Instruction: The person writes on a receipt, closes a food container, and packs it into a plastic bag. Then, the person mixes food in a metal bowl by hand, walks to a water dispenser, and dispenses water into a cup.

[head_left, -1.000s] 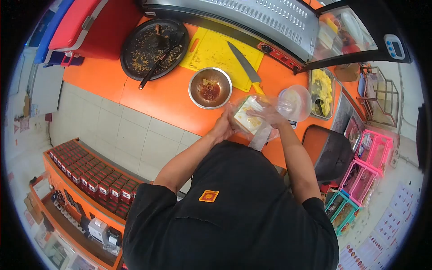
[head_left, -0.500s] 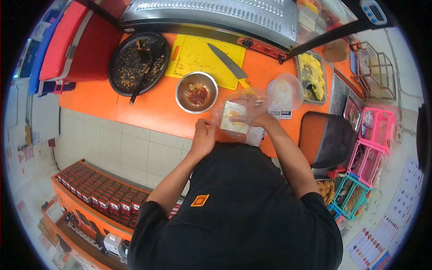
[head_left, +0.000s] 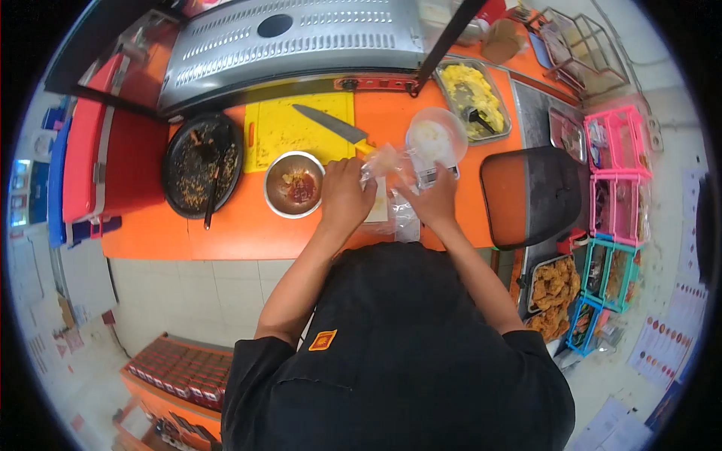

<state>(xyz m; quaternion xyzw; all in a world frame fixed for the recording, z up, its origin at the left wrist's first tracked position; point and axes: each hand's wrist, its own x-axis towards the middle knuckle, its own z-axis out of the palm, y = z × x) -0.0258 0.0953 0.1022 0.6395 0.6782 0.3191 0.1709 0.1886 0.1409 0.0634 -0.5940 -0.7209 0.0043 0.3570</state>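
Left grip (head_left: 348,197) on clear bag (head_left: 388,163) beside bowl (head_left: 283,203) of reddish sauce (head_left: 304,188), right grip (head_left: 435,201) wide

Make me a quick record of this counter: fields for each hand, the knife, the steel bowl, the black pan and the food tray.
Left hand: at the clear plastic, grip unclear
Right hand: fingers spread, across from the left
Knife: blade on the yellow cutting board
Steel bowl: reddish contents
Black pan: crumbs inside
Food tray: yellow food
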